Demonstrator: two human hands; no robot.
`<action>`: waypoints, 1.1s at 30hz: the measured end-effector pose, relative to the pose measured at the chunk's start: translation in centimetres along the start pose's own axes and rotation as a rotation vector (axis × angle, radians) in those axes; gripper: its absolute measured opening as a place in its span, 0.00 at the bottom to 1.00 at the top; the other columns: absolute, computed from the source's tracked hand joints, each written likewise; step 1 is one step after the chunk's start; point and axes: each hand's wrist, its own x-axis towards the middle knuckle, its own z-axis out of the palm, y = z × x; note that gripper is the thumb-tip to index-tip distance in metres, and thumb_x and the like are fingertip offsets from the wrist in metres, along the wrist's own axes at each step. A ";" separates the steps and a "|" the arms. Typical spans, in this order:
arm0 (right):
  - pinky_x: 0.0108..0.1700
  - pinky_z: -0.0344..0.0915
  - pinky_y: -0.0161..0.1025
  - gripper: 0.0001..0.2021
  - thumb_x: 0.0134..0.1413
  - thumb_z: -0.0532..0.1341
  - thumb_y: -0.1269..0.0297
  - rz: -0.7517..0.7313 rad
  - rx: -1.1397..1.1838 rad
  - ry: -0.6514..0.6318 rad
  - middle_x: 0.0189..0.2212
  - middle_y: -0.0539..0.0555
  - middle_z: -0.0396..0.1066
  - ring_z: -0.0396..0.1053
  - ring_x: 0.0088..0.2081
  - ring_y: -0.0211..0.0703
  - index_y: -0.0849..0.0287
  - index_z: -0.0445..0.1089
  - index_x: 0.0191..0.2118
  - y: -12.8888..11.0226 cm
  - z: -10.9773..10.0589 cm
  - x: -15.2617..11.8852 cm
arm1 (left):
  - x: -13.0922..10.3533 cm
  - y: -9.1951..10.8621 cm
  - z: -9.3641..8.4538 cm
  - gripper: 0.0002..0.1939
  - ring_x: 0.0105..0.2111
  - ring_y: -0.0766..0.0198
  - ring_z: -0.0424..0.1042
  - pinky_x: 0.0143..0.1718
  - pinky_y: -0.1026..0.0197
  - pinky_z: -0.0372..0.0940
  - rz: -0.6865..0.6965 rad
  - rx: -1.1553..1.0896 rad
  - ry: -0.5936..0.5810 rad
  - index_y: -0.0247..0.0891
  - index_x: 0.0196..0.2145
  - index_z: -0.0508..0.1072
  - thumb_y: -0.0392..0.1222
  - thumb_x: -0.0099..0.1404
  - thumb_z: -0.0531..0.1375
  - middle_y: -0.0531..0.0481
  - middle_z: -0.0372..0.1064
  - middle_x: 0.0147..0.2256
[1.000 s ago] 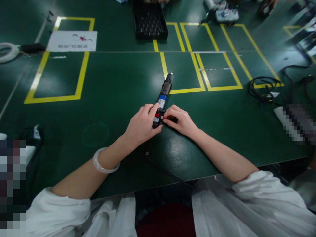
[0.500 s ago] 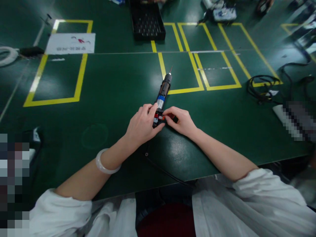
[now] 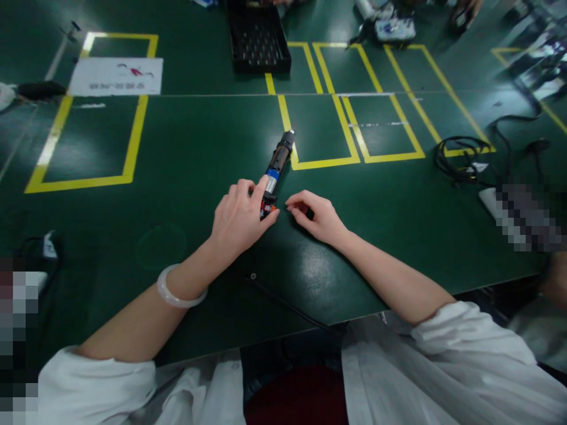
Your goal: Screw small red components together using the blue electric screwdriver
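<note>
My left hand is closed around the rear end of an uncased electric screwdriver. The screwdriver's dark front end points away from me, slightly to the right, and a blue band circles its silver middle. Small red and orange parts show at its back, between my thumb and index finger; my palm covers the rest. To the right, my right hand sits just off the tool. Its fingers are curled with thumb and fingertips close together; I cannot make out what they hold, if anything.
Yellow tape rectangles mark the green table. A black tray and a white device stand at the back, a labelled card at left. A coiled black cable lies right; another cable runs over the front edge.
My left hand and the screwdriver have shifted left, away from my right hand. The right fingertips were at the red and orange parts and are now apart from them.
</note>
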 end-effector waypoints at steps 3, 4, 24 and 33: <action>0.40 0.70 0.39 0.07 0.65 0.57 0.68 -0.008 0.022 -0.003 0.37 0.54 0.75 0.73 0.36 0.41 0.57 0.71 0.45 0.1 -0.1 0.0 | 0.1 -2.0 -0.2 0.36 0.50 0.39 0.68 0.46 0.45 0.68 -0.058 0.024 0.003 0.37 0.70 0.57 0.56 0.72 0.55 0.31 0.63 0.53; 0.39 0.69 0.38 0.07 0.65 0.57 0.68 -0.013 0.025 -0.004 0.37 0.54 0.75 0.72 0.36 0.41 0.57 0.71 0.44 0.1 -0.2 0.0 | 0.1 -2.8 -0.3 0.36 0.50 0.38 0.69 0.46 0.45 0.69 -0.084 0.027 0.007 0.38 0.70 0.57 0.57 0.72 0.55 0.32 0.63 0.53; 0.38 0.67 0.36 0.06 0.65 0.58 0.70 -0.051 0.006 -0.051 0.36 0.54 0.74 0.70 0.34 0.39 0.59 0.73 0.42 0.4 -0.3 0.1 | -1.2 -21.4 -2.3 0.40 0.64 0.26 0.55 0.58 0.26 0.58 -0.769 0.053 0.009 0.35 0.69 0.56 0.65 0.70 0.51 0.28 0.48 0.68; 0.38 0.68 0.37 0.06 0.65 0.58 0.69 -0.047 0.010 -0.061 0.36 0.54 0.74 0.70 0.35 0.39 0.59 0.73 0.42 0.6 -0.3 0.1 | -1.6 -20.6 -1.4 0.35 0.66 0.33 0.54 0.64 0.34 0.53 -0.744 0.054 0.196 0.31 0.66 0.60 0.56 0.70 0.55 0.33 0.52 0.67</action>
